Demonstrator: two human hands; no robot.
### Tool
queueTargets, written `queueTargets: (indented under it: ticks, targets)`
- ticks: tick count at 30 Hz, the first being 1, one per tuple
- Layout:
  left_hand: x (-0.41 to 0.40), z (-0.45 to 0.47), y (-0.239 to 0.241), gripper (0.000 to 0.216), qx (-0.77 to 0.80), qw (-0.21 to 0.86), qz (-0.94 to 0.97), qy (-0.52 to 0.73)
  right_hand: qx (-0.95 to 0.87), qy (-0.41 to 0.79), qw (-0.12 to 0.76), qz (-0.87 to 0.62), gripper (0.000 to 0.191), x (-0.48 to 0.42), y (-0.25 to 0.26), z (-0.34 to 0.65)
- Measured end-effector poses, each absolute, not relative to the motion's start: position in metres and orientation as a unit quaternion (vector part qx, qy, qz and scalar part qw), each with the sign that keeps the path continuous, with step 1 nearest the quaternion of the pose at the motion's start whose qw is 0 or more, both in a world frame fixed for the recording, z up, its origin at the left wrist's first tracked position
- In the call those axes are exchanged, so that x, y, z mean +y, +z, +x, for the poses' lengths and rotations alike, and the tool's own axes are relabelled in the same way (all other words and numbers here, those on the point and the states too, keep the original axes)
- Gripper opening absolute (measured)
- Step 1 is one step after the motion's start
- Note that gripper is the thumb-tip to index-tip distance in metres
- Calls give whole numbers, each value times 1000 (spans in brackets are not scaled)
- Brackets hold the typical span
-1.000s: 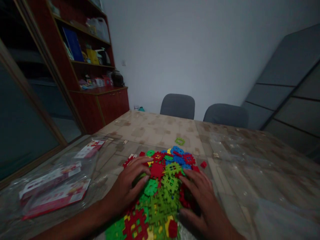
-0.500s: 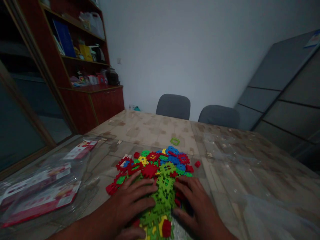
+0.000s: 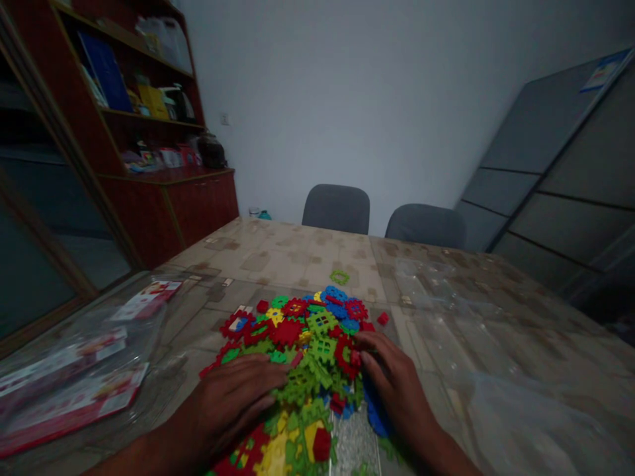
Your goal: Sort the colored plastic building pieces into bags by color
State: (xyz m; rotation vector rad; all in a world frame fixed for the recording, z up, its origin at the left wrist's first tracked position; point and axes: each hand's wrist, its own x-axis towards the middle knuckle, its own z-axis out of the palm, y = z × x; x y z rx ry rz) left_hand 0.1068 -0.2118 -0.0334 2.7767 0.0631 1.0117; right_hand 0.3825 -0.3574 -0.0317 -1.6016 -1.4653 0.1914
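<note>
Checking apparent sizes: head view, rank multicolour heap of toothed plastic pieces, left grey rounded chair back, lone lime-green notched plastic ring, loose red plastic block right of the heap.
1. Heap
2. Chair back
3. Ring, by outline
4. Block

Left grip [image 3: 227, 400] palm-down; right grip [image 3: 397, 378] half-curled

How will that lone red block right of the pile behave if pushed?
The red block is probably light, being so small. Its angular shape suggests it won't roll readily. It may slide easily, since the tabletop looks smooth.
</note>
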Motion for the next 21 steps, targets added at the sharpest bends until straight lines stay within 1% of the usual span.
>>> queueTargets:
  ticks: [3, 6, 9, 11, 12, 15, 16, 18, 21]
  targets:
    - [-211, 106, -33, 24, 69, 115, 925, 355, -575, 66, 483, -657, 20, -355, -27, 386]
    - [-213, 105, -26, 22, 133, 132, 908, 376, -569, 56, 469, -673, 21, -360, -19, 384]
    - [-215, 106, -18, 25, 203, 164, 893, 366, -610, 64, 410, -675, 21, -369, -11, 376]
    - [-215, 107, -14, 28, 240, 188, 889, 342, -649, 57, 350, -673, 16, -374, -9, 369]
    - [-214, 108, -13, 29, 253, 194, 887, 334, -666, 54, 318, -673, 16, -375, -9, 366]
    - [-211, 109, -13, 29, 243, 196, 896, 316, -699, 53, 237, -673, 32, -377, -13, 362]
    - [-210, 109, -14, 29, 231, 193, 900, 316, -704, 54, 221, -673, 34, -377, -15, 362]
    - [-209, 108, -17, 29, 206, 187, 908, 314, -713, 59, 202, -669, 28, -376, -18, 363]
    - [-210, 107, -17, 32, 177, 183, 920, 297, -729, 75, 189, -654, 11, -375, -19, 366]
